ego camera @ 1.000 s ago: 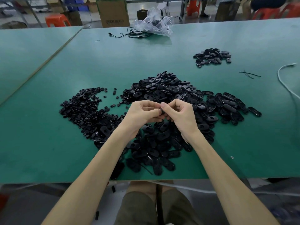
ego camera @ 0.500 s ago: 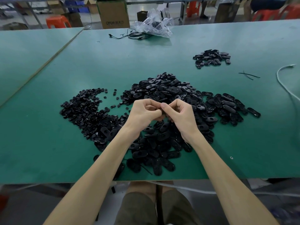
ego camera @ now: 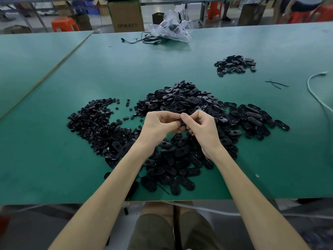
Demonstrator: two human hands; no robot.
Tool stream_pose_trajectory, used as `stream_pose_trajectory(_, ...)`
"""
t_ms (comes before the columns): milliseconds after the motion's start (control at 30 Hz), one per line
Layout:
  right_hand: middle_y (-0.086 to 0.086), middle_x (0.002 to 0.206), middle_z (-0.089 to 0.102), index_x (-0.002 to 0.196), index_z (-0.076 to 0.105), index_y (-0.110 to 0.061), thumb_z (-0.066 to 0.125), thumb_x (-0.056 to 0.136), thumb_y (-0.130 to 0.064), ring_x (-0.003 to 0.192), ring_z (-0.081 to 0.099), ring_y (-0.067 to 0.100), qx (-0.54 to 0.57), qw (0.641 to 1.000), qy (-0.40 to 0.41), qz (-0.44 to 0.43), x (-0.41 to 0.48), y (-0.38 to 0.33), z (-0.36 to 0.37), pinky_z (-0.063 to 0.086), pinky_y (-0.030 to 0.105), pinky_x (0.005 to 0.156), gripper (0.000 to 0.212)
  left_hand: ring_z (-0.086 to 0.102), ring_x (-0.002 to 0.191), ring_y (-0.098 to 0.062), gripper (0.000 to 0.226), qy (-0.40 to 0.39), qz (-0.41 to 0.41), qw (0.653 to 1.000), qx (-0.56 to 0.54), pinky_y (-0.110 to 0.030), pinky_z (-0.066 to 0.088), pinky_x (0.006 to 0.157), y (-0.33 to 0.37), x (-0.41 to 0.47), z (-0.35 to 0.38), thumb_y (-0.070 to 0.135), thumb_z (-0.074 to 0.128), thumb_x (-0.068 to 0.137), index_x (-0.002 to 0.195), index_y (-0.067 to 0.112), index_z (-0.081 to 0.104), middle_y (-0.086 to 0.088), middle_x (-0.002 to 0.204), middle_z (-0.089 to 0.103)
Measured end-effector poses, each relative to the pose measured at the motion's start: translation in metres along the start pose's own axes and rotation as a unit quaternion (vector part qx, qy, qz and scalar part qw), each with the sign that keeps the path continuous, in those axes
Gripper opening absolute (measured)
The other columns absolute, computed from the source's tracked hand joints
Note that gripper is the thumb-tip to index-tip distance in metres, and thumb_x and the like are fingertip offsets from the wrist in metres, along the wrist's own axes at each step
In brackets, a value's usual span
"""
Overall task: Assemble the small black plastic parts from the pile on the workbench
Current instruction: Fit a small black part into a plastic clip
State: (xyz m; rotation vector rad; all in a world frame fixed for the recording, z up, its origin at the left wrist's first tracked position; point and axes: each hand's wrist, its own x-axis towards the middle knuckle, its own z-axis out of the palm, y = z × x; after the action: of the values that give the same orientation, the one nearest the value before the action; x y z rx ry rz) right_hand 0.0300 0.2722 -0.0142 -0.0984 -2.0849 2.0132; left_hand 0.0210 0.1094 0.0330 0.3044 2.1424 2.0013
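While glossy oval shells [ego camera: 182,103] heap on green matting [ego camera: 54,159], left hand [ego camera: 158,126] and right hand [ego camera: 201,129] pinch one black part [ego camera: 182,123].

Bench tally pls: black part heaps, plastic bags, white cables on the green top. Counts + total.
Heaps: 3 (round parts, oval parts, far heap)
Plastic bag: 1
White cable: 1
Total: 5
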Motion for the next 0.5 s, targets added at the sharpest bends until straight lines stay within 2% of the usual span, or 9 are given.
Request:
stream_pose_trajectory(333,-0.008,0.064,0.066,0.079,0.066,-0.013,0.075,0.098,-0.030,0.059,0.056,0.004,0.013,1.000,0.004,0.000,-0.003,-0.005,0.000,0.047,0.017,0.058,0.027,0.078,0.093,-0.027,0.016,-0.012,-0.029,0.999,0.009,-0.032,0.063,0.085,-0.002,0.002,-0.001,0.001,0.068,0.097,0.111,0.000,0.074,-0.015,0.097,0.079)
stream_pose_trajectory(400,-0.006,0.065,0.066,0.083,0.068,-0.011,0.072,0.100,-0.032,0.059,0.057,0.005,0.031,0.999,0.012,0.004,-0.003,-0.006,0.000,0.047,0.018,0.058,0.027,0.078,0.087,-0.023,0.014,0.000,-0.021,0.999,0.033,-0.028,0.063,0.078,0.001,0.003,0.002,0.003,0.067,0.098,0.109,0.000,0.074,-0.015,0.094,0.079)
stream_pose_trajectory(500,-0.004,0.070,0.070,0.090,0.070,-0.013,0.062,0.106,-0.033,0.063,0.062,0.007,0.034,0.999,0.038,0.009,-0.001,-0.004,0.001,0.049,0.021,0.059,0.027,0.074,0.072,-0.015,0.011,0.059,0.042,0.992,0.104,-0.023,0.058,0.066,0.013,0.009,0.008,0.005,0.070,0.096,0.105,0.004,0.076,-0.010,0.082,0.078)
